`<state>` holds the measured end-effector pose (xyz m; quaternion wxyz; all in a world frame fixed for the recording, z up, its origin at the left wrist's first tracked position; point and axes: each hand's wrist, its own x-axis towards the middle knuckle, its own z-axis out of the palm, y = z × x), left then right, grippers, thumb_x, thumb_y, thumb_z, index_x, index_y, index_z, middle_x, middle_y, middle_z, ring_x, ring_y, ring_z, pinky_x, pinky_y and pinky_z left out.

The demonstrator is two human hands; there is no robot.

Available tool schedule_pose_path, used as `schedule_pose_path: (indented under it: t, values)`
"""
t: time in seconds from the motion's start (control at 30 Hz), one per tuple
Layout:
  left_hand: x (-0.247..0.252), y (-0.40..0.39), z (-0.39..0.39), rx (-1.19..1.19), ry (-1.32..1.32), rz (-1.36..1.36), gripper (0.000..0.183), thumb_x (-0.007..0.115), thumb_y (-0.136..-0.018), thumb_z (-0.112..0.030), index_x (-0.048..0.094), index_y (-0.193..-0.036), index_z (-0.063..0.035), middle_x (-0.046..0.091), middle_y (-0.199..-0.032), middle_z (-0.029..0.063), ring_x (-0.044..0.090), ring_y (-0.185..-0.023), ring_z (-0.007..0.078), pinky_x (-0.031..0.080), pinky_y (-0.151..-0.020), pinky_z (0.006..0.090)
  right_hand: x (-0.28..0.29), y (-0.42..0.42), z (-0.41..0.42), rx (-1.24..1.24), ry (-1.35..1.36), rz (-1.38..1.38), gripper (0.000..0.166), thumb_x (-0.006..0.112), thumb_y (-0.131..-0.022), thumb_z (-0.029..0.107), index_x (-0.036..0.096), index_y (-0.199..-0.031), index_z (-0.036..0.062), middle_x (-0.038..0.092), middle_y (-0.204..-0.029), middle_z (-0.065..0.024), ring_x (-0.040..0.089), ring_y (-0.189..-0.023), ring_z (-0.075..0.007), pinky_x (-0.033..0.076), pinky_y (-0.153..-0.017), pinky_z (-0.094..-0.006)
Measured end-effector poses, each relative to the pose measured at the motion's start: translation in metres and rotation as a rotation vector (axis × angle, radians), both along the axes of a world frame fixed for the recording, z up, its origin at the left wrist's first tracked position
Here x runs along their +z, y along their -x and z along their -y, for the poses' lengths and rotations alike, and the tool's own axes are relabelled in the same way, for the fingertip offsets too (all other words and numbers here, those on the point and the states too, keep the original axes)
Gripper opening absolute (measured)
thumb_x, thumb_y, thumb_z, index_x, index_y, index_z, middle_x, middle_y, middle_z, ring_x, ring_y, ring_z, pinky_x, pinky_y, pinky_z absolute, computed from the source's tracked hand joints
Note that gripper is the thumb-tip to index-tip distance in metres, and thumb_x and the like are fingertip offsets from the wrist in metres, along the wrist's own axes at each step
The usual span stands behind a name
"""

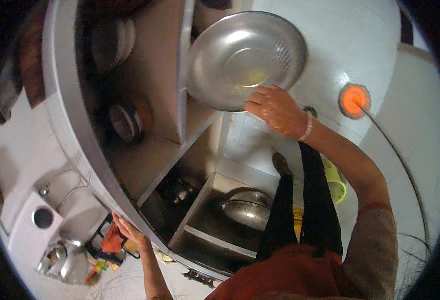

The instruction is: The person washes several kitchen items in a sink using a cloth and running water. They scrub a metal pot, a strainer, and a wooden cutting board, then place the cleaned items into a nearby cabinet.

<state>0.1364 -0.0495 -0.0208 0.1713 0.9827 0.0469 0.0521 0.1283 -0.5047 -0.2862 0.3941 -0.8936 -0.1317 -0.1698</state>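
My right hand (278, 110) grips the near rim of a large perforated metal colander (212, 71), which is tilted so that its inside faces up to me. A yellowish patch shows at the colander's bottom; I cannot tell whether it is a reflection. The colander's left side overlaps the upright panel (184, 45) of an open cabinet. My left hand (132, 232) lies with extended fingers on the edge of the countertop (72, 120), beside a red cloth (112, 239), and holds nothing.
Dark pots (124, 122) stand inside the cabinet. A shiny metal bowl or lid (248, 210) sits in a lower compartment by my legs. On the floor are a yellow-green bin (334, 185) and an orange round brush head (355, 100) on a long handle. Metal bowls (73, 262) crowd the counter.
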Motion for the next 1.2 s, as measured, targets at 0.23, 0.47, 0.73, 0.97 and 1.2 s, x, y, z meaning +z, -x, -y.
schedule_pose_path:
  t: [0.23, 0.47, 0.73, 0.97, 1.2]
  values:
    - [0.000, 0.000, -0.002, 0.064, 0.104, 0.007, 0.057, 0.039, -0.095, -0.037, 0.033, -0.134, 0.0033, 0.038, -0.136, 0.0148, 0.037, -0.124, 0.0238, 0.025, -0.104, 0.0352, -0.007, 0.044, 0.021, 0.105, 0.080, -0.182, 0.017, 0.054, -0.064, 0.007, 0.054, -0.082, 0.0080, 0.051, -0.076, -0.0056, 0.050, -0.077, -0.0232, 0.040, -0.066, -0.0350]
    - [0.007, 0.001, 0.002, -0.001, 0.102, -0.051, 0.053, 0.035, -0.096, -0.036, 0.035, -0.133, 0.0023, 0.046, -0.127, 0.0122, 0.047, -0.110, 0.0201, 0.036, -0.094, 0.0308, -0.031, 0.079, 0.038, 0.173, 0.240, -0.397, 0.024, 0.055, -0.064, 0.003, 0.057, -0.088, 0.0047, 0.055, -0.080, -0.0096, 0.053, -0.082, -0.0290, 0.043, -0.071, -0.0385]
    - [0.007, -0.005, 0.009, -0.014, 0.030, -0.060, 0.053, 0.035, -0.096, -0.037, 0.038, -0.131, 0.0025, 0.051, -0.119, 0.0103, 0.050, -0.104, 0.0171, 0.038, -0.090, 0.0290, -0.020, 0.124, 0.012, 0.283, 0.142, -0.443, 0.016, 0.056, -0.068, 0.005, 0.058, -0.083, 0.0032, 0.055, -0.078, -0.0119, 0.055, -0.078, -0.0292, 0.045, -0.070, -0.0388]
    - [0.000, -0.005, 0.005, 0.022, 0.045, 0.028, 0.056, 0.037, -0.095, -0.040, 0.041, -0.128, 0.0044, 0.052, -0.120, 0.0131, 0.050, -0.106, 0.0193, 0.036, -0.093, 0.0302, 0.012, 0.175, -0.061, 0.490, 0.036, -0.474, 0.019, 0.054, -0.071, 0.008, 0.059, -0.090, 0.0049, 0.057, -0.081, -0.0104, 0.056, -0.080, -0.0284, 0.045, -0.072, -0.0394]
    - [0.000, -0.010, 0.017, 0.026, 0.085, 0.018, 0.050, 0.041, -0.096, -0.033, 0.043, -0.126, 0.0074, 0.052, -0.121, 0.0143, 0.046, -0.111, 0.0183, 0.031, -0.098, 0.0291, 0.014, 0.190, -0.169, 0.770, -0.073, -0.543, 0.019, 0.052, -0.076, 0.012, 0.058, -0.093, 0.0048, 0.059, -0.083, -0.0109, 0.058, -0.083, -0.0299, 0.045, -0.082, -0.0407]
